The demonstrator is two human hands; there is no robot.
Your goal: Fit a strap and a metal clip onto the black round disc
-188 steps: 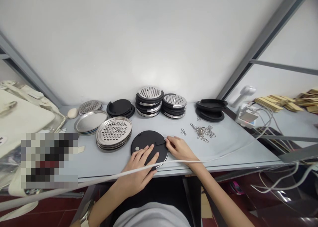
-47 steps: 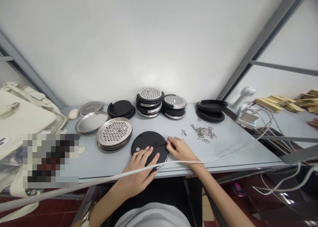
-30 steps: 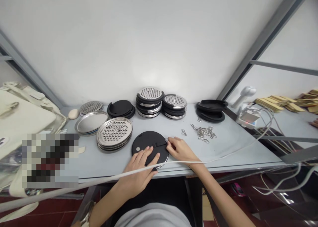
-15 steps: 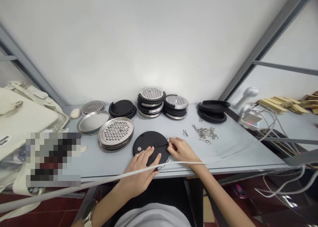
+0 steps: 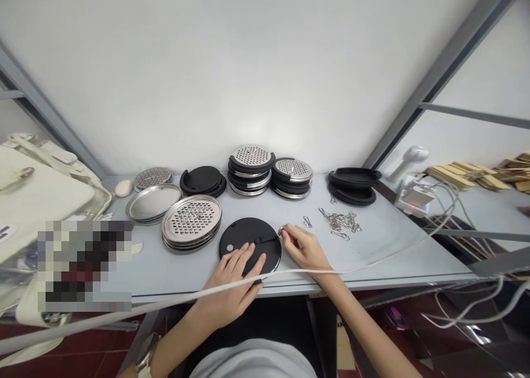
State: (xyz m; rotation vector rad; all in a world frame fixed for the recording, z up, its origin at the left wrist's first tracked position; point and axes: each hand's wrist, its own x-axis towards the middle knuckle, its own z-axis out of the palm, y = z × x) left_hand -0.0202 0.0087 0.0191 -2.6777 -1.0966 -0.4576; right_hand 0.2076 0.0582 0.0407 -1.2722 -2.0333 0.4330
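A round black disc-shaped case (image 5: 244, 234) with a silvery rim lies flat on the table before me. My left hand (image 5: 234, 281) rests on its lower part, fingers spread, pressing it from above. At the disc's right edge my right hand (image 5: 304, 248) pinches a small metal spring clip (image 5: 280, 232) between thumb and forefinger. Whether the clip is hooked to the disc is too small to tell. Just beyond that hand lies a single loose clip (image 5: 307, 221), with a pile of metal clips (image 5: 342, 222) to its right.
Metal grater discs (image 5: 194, 219) are stacked on the left beside plain metal lids (image 5: 153, 201). Along the wall stand black holders (image 5: 202, 180), two grater stacks (image 5: 250, 174) and more black holders (image 5: 354, 187). A white cable (image 5: 182, 298) crosses in front of my forearms.
My right hand's fingers have opened out slightly from the disc's edge, still around the small clip. My left hand stays on the disc. The whole view has shifted a little.
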